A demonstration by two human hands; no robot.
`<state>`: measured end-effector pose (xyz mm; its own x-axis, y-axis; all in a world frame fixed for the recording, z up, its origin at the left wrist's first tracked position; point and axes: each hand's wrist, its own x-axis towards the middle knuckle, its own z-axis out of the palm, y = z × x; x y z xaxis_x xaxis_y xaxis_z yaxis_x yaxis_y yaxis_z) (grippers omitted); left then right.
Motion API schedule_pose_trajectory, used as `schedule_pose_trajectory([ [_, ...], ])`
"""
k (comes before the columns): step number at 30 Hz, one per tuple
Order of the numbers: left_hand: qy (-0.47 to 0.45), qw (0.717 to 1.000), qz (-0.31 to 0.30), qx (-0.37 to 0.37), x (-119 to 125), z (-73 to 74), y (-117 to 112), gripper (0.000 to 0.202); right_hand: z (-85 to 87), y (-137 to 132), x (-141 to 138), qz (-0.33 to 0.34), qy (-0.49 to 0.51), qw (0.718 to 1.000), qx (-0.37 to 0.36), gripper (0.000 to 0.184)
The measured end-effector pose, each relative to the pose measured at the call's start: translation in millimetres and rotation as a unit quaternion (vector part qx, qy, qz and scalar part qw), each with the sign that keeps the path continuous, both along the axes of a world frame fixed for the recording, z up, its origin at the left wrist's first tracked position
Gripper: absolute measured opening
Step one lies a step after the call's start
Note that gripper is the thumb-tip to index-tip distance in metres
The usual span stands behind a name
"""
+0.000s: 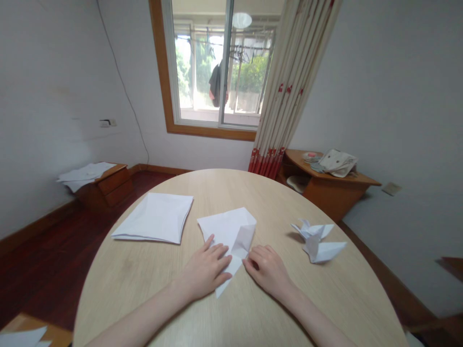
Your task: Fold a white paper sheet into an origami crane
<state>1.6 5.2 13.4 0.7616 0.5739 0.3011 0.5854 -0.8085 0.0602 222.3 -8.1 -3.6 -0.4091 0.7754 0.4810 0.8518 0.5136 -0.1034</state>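
A partly folded white paper sheet (227,230) lies on the round wooden table (144,289) in front of me. My left hand (206,270) lies flat on its near left part, fingers stretched out. My right hand (265,267) rests at the sheet's right edge with the fingers curled, the fingertips pressing a raised flap (243,239). A stack of white sheets (155,218) lies to the left. Finished folded paper figures (318,238) sit to the right.
A low wooden cabinet with papers (97,179) stands by the left wall. A corner shelf with cloth items (327,173) stands at the right, beside a bundled curtain (289,96) and a window (220,62). More paper (21,337) shows at bottom left.
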Motion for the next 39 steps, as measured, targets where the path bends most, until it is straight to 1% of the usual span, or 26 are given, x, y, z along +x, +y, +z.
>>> schedule_pose_trajectory([
  [3, 0.001, 1.0, 0.005, -0.004, -0.1, -2.6, -0.7, 0.027, -1.4, 0.3, 0.0, -0.014, 0.0, 1.0, -0.008, 0.025],
  [7, -0.001, 1.0, 0.024, -0.017, 2.1, -6.8, -3.0, 0.036, -2.3, 0.2, 0.5, -0.018, 0.002, 1.0, -0.008, 0.026],
  [11, 0.01, 0.999, 0.032, -0.02, 4.6, -8.1, -5.3, 0.044, 2.5, -0.9, 0.3, 0.002, -0.004, 1.0, 0.005, 0.024],
  [14, -0.007, 0.999, 0.035, -0.024, 4.4, -8.5, -5.4, 0.047, 8.6, -2.1, 0.1, 0.028, 0.004, 0.999, 0.014, 0.018],
  [17, -0.017, 0.999, 0.039, -0.029, 2.9, -9.0, -4.8, 0.056, 12.9, -3.0, 0.6, 0.054, 0.013, 0.997, 0.047, 0.017],
  [20, -0.017, 0.999, 0.04, -0.032, 1.6, -8.4, -4.7, 0.068, 14.1, -3.4, 1.5, 0.07, 0.003, 0.993, 0.095, 0.025],
  [22, -0.019, 0.998, 0.039, -0.035, 1.2, -6.7, -5.2, 0.07, 13.4, -3.6, 1.9, 0.074, -0.004, 0.99, 0.123, 0.031],
  [25, -0.026, 0.998, 0.037, -0.039, 1.0, -2.6, -6.4, 0.064, 10.5, -3.4, 2.2, 0.075, -0.003, 0.987, 0.145, 0.038],
  [29, -0.038, 0.998, 0.017, -0.038, 1.0, 3.7, -7.5, 0.049, 4.9, -1.0, 3.2, 0.069, -0.006, 0.988, 0.135, 0.039],
  [31, -0.04, 0.998, 0.004, -0.038, 1.2, 6.5, -8.1, 0.041, 3.7, 0.2, 3.5, 0.064, -0.007, 0.99, 0.129, 0.036],
  [34, -0.037, 0.998, -0.007, -0.048, 1.7, 10.0, -9.8, 0.033, 5.6, 0.4, 3.3, 0.068, 0.014, 0.99, 0.119, 0.026],
  [36, -0.03, 0.998, -0.01, -0.055, 2.3, 11.4, -11.3, 0.032, 7.9, -0.2, 3.3, 0.078, 0.028, 0.991, 0.101, 0.021],
  [39, -0.017, 0.998, -0.018, -0.056, 3.2, 11.8, -13.0, 0.036, 8.8, -1.0, 4.2, 0.09, 0.03, 0.993, 0.073, 0.019],
])
